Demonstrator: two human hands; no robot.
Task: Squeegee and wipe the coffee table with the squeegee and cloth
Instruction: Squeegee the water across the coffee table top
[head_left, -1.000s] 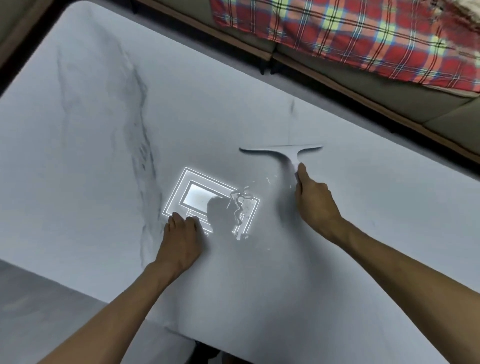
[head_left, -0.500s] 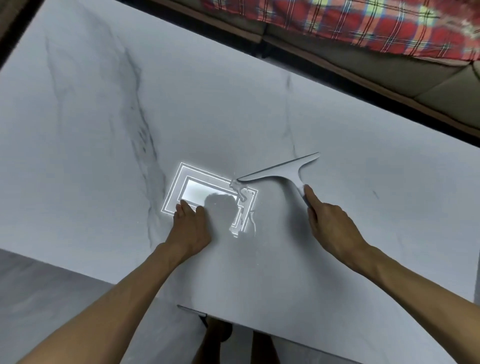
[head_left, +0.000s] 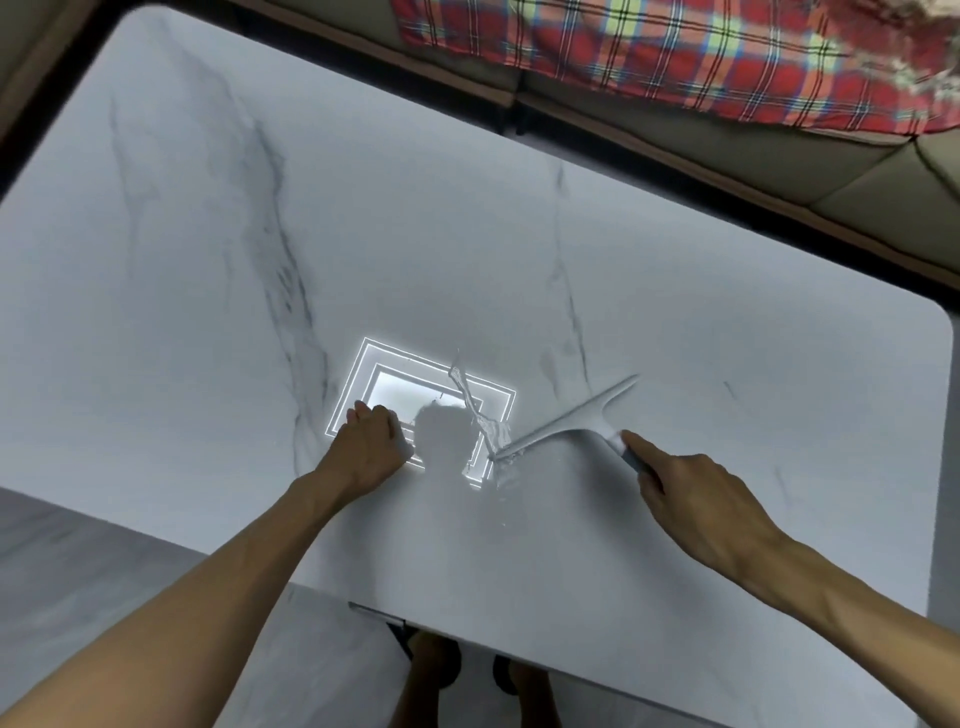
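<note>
— Head view first: where do we have the squeegee (head_left: 569, 418)?

— On the table (head_left: 208, 260), blade down and angled, its near tip at a small puddle of water (head_left: 498, 449) just beside the bright reflection of a ceiling light (head_left: 415, 395). Our right hand (head_left: 701, 506) has its fingers (head_left: 636, 441) clenched round the handle, one finger stretched along it toward the blade.

— And the cloth?

— We cannot make one out. Our left hand (head_left: 366, 447) rests curled on the table at the near left corner of the reflection, and a pale edge shows under the knuckles, but we cannot tell whether the fingers grasp a cloth or just press on the stone.

— What could go wrong from here?

— We judge the puddle is the risk. The blade meets it only at one tip, so a tilted pull could let water slip round the end and leave a streak on the marble. The near edge is not far off either; dragging the water that way without something to catch it would send it onto the floor (head_left: 78, 571), close to our feet (head_left: 439, 665).

— Anything further out?

— A sofa (head_left: 779, 156) with a red plaid blanket (head_left: 675, 52) runs along the far side, well apart from the wet patch.
</note>
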